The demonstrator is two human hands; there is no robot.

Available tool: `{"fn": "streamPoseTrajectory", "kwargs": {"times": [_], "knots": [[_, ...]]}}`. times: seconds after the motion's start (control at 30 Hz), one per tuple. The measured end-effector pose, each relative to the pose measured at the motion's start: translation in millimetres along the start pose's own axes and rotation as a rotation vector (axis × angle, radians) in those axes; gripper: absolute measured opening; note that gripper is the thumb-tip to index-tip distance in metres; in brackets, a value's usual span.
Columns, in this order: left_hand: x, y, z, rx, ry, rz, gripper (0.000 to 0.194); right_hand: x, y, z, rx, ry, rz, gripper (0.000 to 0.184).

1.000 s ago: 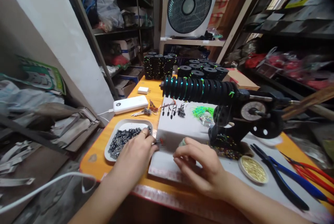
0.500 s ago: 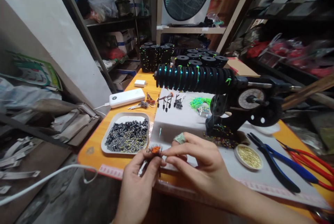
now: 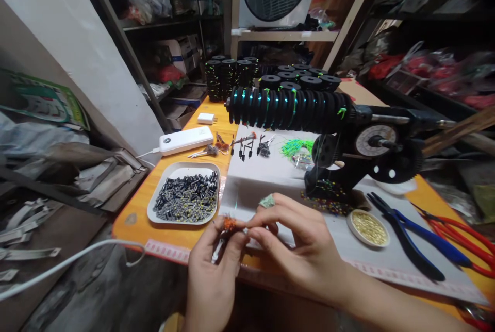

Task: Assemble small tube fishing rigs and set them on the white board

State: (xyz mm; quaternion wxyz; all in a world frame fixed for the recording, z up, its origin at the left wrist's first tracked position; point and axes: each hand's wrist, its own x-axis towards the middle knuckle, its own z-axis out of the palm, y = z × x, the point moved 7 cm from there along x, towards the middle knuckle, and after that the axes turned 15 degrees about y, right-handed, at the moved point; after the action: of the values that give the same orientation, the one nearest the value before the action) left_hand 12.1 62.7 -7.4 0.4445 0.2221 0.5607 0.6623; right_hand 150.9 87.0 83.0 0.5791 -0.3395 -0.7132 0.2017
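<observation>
Drawn back from the white rectangular tray point(image 3: 185, 170), the left hand point(image 3: 212, 280) is being held pinched on a fuzzy orange-and-dark bundle point(image 3: 229, 223) near the white board point(image 3: 251, 171). Beside it, thumb and forefinger of the right hand point(image 3: 305, 242) are being kept close; whether anything is being gripped cannot be told. Beyond, a black ribbed roller point(image 3: 286, 110) is being held out.

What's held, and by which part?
Left hand holds a small, bristly orange tuft; exact grip spot is hidden. Right hand pinches close beside it; whether it grips anything can't be told.
</observation>
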Motion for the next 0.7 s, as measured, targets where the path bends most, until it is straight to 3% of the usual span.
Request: {"fn": "streamPoseTrajectory", "kwargs": {"times": [0.1,0.37,0.7], "knots": [[-6.7,0.3,3.4,-0.121,-0.017,-0.173,0.027,1.5,-1.4,2.5,0.007,-0.052,-0.044,0.006],[-3.0,15.4,-7.1,-0.205,-0.025,-0.262,0.029,-0.7,16.4,-3.4,-0.003,-0.066,0.091,0.009],[-4.0,14.6,-14.6,-0.107,0.060,-0.090,0.033,-1.0,15.3,-0.9,-0.002,-0.066,0.114,0.012]]}}
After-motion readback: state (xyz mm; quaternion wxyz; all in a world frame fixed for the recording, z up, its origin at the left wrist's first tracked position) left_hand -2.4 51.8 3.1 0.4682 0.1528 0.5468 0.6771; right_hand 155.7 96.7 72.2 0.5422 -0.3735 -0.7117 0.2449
